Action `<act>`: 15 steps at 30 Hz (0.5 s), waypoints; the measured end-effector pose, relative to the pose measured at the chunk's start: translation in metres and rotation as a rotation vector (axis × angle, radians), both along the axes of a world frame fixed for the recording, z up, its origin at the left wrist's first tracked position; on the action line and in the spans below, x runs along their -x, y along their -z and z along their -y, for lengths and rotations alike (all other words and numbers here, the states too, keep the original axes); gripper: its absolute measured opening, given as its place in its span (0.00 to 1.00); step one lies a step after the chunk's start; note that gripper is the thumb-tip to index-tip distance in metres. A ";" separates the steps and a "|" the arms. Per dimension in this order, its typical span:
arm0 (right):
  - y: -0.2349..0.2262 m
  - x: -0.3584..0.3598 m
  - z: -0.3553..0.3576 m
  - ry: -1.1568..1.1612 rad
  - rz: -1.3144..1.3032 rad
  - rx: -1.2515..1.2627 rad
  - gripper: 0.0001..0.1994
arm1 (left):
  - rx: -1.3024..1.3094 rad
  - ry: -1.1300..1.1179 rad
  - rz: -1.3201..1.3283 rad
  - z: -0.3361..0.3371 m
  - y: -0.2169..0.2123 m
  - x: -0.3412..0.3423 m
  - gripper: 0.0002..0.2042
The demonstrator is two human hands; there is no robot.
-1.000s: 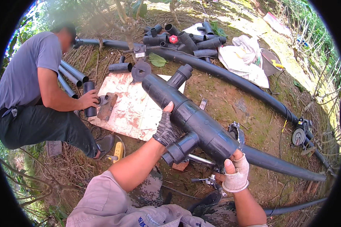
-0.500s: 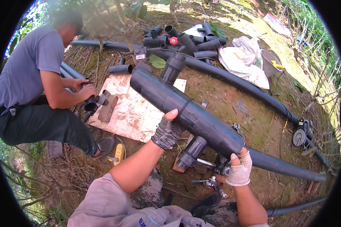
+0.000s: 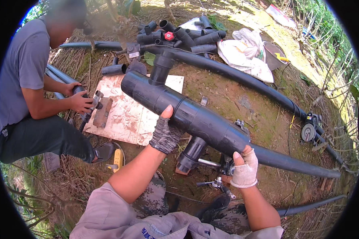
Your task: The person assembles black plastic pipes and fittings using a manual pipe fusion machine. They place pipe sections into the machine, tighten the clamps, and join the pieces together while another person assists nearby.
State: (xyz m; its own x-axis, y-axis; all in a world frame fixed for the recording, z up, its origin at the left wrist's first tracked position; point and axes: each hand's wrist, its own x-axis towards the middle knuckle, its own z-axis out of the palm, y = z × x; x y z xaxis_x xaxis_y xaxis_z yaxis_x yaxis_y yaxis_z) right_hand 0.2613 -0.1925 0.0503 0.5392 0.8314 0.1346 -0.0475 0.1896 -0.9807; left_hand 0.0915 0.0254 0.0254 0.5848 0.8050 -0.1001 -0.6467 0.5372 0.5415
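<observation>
A thick black plastic pipe fitting (image 3: 195, 119) with two side branches lies slantwise across both my hands. One branch points away from me, the other toward me. My left hand (image 3: 166, 133), in a dark grey fingerless glove, is closed around its middle from below, thumb on top. At the near right end my right hand (image 3: 244, 167), in a whitish fingerless glove, grips the rim with thumb and fingers. Beneath the fitting, partly hidden by it, is a metal clamp-like device (image 3: 223, 169) with a bar and a small handle.
At left a crouching person (image 3: 32, 75) handles a black pipe and metal tool. A pale board (image 3: 127, 123) lies on the soil beside a yellow power strip (image 3: 117, 159). Behind are piled black fittings (image 3: 183, 38), a long pipe (image 3: 243, 79), white sacks (image 3: 245, 55) and an angle grinder (image 3: 309, 129).
My view has shifted, so most things sit further left. The fitting stays in both my hands at about the same slant. The other person's hand has moved down to the metal tool.
</observation>
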 end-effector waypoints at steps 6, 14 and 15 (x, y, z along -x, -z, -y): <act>0.002 -0.003 -0.021 -0.053 -0.050 0.074 0.12 | 0.168 -0.077 0.030 -0.010 0.008 0.006 0.37; 0.013 -0.010 -0.049 -0.045 -0.160 0.224 0.10 | 0.124 -0.154 -0.056 -0.019 0.015 0.012 0.39; 0.015 -0.009 -0.053 -0.038 -0.175 0.222 0.10 | 0.141 -0.130 -0.014 -0.025 0.022 0.014 0.39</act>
